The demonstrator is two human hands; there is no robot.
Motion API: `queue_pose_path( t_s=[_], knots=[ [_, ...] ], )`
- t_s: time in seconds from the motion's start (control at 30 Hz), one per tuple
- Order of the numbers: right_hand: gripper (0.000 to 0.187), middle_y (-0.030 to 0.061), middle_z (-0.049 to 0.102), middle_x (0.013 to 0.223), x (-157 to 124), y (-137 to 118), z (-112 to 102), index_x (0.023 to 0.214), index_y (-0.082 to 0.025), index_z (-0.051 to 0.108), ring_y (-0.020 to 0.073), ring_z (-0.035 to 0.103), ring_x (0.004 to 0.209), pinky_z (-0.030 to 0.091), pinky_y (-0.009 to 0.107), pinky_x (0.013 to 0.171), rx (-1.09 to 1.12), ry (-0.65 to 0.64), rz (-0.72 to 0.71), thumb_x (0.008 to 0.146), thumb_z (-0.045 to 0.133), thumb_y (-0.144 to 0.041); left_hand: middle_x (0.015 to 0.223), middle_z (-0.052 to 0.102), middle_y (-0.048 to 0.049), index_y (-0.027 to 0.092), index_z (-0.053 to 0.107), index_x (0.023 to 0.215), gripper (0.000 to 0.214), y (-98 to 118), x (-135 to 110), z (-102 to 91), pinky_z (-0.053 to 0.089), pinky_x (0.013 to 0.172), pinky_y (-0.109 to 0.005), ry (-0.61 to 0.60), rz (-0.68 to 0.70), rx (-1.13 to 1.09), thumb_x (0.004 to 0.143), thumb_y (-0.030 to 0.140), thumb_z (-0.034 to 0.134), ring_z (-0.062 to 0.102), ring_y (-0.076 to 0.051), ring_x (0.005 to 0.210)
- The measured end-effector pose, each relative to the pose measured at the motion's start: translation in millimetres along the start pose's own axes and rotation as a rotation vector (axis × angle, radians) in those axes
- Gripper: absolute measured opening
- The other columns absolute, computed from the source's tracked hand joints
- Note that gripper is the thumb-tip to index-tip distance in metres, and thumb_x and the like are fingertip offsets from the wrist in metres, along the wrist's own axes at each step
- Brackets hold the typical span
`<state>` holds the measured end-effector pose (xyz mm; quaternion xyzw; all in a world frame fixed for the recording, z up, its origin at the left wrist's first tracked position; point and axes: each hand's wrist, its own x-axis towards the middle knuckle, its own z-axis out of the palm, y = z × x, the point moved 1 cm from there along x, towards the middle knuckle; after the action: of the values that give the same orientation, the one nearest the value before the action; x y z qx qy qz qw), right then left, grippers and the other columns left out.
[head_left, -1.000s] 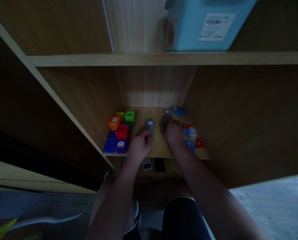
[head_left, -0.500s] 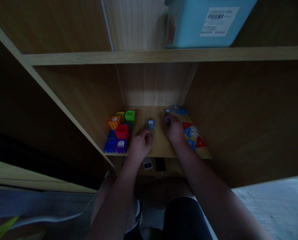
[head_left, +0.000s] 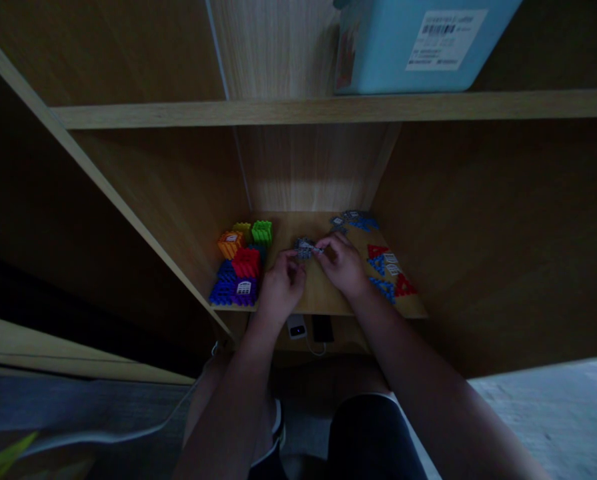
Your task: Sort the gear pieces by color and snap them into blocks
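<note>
My left hand (head_left: 282, 280) has its fingers curled, with the fingertips against the left side of a small grey toothed building piece (head_left: 304, 248) on the shelf. From the other side, my right hand (head_left: 343, 261) pinches a thin grey piece at that same spot. The join between the grey pieces is too small and dark to make out. To the left stand toothed block cubes: a red cube (head_left: 247, 263), an orange cube (head_left: 231, 245), a green cube (head_left: 262, 233) and a purple cube (head_left: 244, 291) with a white window.
Flat blue triangles (head_left: 382, 289), red triangles (head_left: 405, 285) and white window pieces (head_left: 391, 263) lie along the shelf's right side. More grey pieces (head_left: 339, 223) lie at the back right. Above is a shelf edge (head_left: 298, 110) with a light blue bin (head_left: 378, 60).
My right hand has moved left from the back-right grey pieces to the middle grey piece, carrying a grey piece. My left fingertips have reached forward to it.
</note>
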<state>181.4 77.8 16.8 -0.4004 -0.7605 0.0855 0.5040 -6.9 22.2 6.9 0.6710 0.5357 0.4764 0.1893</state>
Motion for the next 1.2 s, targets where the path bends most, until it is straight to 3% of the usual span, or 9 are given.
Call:
queue_pose_path(
  t_s=[0.2, 0.43, 0.63, 0.77, 0.87, 1.07, 1.2],
  knots=[
    [0.003, 0.0060, 0.077, 0.105, -1.4, -2.2, 1.7, 0.096, -0.028, 0.065, 0.0265, 0.071, 0.106, 0.057, 0.043, 0.099, 0.021, -0.038, -0.009, 0.098, 0.067, -0.029, 0.094, 0.079, -0.0017, 0.022, 0.051, 0.143, 0.044, 0.0, 0.0, -0.7, 0.058, 0.076, -0.029, 0.023, -0.012, -0.052, 0.102, 0.024, 0.066, 0.078, -0.019, 0.082],
    [0.004, 0.0061, 0.080, 0.107, -1.6, -2.9, 2.5, 0.093, -0.029, 0.066, 0.0267, 0.073, 0.109, 0.059, 0.045, 0.101, 0.048, -0.099, 0.007, 0.097, 0.069, -0.029, 0.094, 0.078, -0.0005, 0.024, 0.054, 0.143, 0.041, 0.8, -1.6, -2.8, 0.058, 0.075, -0.027, 0.019, 0.027, -0.060, 0.105, 0.030, 0.065, 0.078, -0.018, 0.084],
    [0.004, 0.0058, 0.082, 0.108, -2.1, -5.4, 2.4, 0.093, -0.029, 0.067, 0.0267, 0.074, 0.107, 0.059, 0.045, 0.099, 0.048, -0.109, 0.005, 0.094, 0.069, -0.026, 0.098, 0.078, -0.0011, 0.024, 0.060, 0.133, 0.027, -0.9, -1.8, -3.2, 0.059, 0.084, -0.028, 0.005, 0.056, -0.054, 0.106, 0.025, 0.061, 0.078, -0.017, 0.089],
    [0.011, 0.0056, 0.082, 0.118, -1.7, -4.8, 3.1, 0.096, -0.029, 0.070, 0.0270, 0.072, 0.116, 0.057, 0.047, 0.106, 0.034, -0.162, -0.019, 0.091, 0.068, -0.020, 0.102, 0.079, -0.0020, 0.025, 0.062, 0.119, 0.018, 0.1, -2.9, -4.2, 0.059, 0.089, -0.028, 0.016, 0.079, -0.052, 0.104, 0.016, 0.056, 0.078, -0.017, 0.096],
    [0.009, 0.0069, 0.078, 0.124, -0.9, -4.4, 3.7, 0.098, -0.029, 0.074, 0.0273, 0.070, 0.121, 0.055, 0.048, 0.109, 0.012, -0.150, -0.058, 0.092, 0.071, -0.023, 0.108, 0.080, -0.0042, 0.025, 0.064, 0.117, 0.014, 2.0, -4.7, -4.1, 0.060, 0.095, -0.031, -0.011, 0.119, -0.040, 0.107, 0.020, 0.056, 0.078, -0.019, 0.103],
    [0.007, 0.0061, 0.078, 0.105, -0.8, -3.6, 5.3, 0.100, -0.028, 0.075, 0.0263, 0.072, 0.107, 0.058, 0.044, 0.099, 0.023, -0.125, -0.114, 0.099, 0.068, -0.026, 0.105, 0.080, -0.0038, 0.024, 0.057, 0.135, 0.027, 2.1, -6.7, -3.0, 0.061, 0.089, -0.030, -0.011, 0.120, -0.090, 0.108, 0.025, 0.060, 0.079, -0.018, 0.098],
    [0.005, 0.0056, 0.079, 0.102, -1.0, -0.4, 7.1, 0.098, -0.028, 0.073, 0.0268, 0.072, 0.101, 0.057, 0.043, 0.094, 0.025, -0.108, -0.156, 0.098, 0.072, -0.023, 0.101, 0.080, -0.0025, 0.024, 0.054, 0.137, 0.031, -0.7, -6.0, -2.1, 0.061, 0.088, -0.030, 0.012, 0.122, -0.116, 0.107, 0.026, 0.062, 0.079, -0.018, 0.095]
  ],
)
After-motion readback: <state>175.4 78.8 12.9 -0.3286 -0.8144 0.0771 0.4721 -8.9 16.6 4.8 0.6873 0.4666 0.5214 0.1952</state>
